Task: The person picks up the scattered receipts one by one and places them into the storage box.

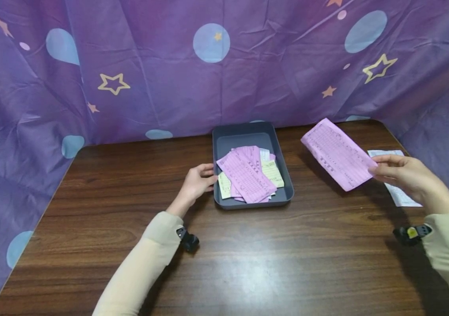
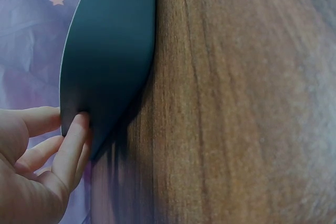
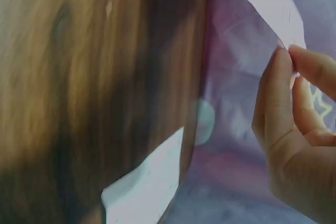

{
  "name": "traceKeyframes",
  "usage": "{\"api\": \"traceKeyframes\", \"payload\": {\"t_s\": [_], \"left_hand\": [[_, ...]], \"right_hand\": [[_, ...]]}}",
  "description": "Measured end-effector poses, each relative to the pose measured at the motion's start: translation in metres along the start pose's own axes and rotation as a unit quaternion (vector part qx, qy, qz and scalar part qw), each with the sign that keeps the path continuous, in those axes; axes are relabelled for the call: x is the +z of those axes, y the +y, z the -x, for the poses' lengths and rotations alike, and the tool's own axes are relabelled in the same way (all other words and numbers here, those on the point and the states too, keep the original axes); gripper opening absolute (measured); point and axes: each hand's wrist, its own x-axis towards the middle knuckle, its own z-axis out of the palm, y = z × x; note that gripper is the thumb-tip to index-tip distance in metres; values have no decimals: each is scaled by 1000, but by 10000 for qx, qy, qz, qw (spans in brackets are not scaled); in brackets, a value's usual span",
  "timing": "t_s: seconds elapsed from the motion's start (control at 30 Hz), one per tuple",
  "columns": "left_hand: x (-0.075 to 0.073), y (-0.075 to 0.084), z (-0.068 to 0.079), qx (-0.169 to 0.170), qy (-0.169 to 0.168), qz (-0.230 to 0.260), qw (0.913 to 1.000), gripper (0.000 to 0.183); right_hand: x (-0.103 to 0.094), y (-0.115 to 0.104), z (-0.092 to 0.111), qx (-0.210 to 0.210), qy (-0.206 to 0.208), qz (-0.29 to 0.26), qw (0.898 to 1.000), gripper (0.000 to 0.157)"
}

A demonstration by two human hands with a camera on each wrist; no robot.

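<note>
My left hand (image 1: 196,183) touches the left side of a dark grey tray (image 1: 244,128), one fingertip against its outer wall (image 2: 113,30) in the left wrist view. Inside the tray lies a loose pile of printed slips, pink (image 1: 244,173) and pale yellow (image 1: 273,173), overlapping one another. To the right, my right hand (image 1: 408,175) pinches the corner of a pink printed slip (image 1: 337,153) between thumb and fingers, holding it up over the table. Beneath that hand a white slip (image 1: 404,196) rests on the table, partly covered by the hand.
The brown wooden table (image 1: 224,263) reaches back to a purple curtain (image 1: 161,57) with stars and dots. Small black devices are strapped to both wrists. The white slip lies near the table's right edge.
</note>
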Motion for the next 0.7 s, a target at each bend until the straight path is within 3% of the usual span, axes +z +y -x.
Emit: {"api": "traceKeyframes", "payload": {"t_s": [0.27, 0.47, 0.7], "left_hand": [[0, 1, 1, -44, -4, -23, 10000, 44], [0, 0, 0, -35, 5, -26, 10000, 44], [0, 0, -1, -25, 10, -21, 10000, 45]], "right_hand": [[24, -6, -8, -387, -37, -894, 9952, 34], [49, -12, -15, -347, 150, -1140, 9928, 33], [82, -15, -27, -405, 103, -1028, 9938, 32]]}}
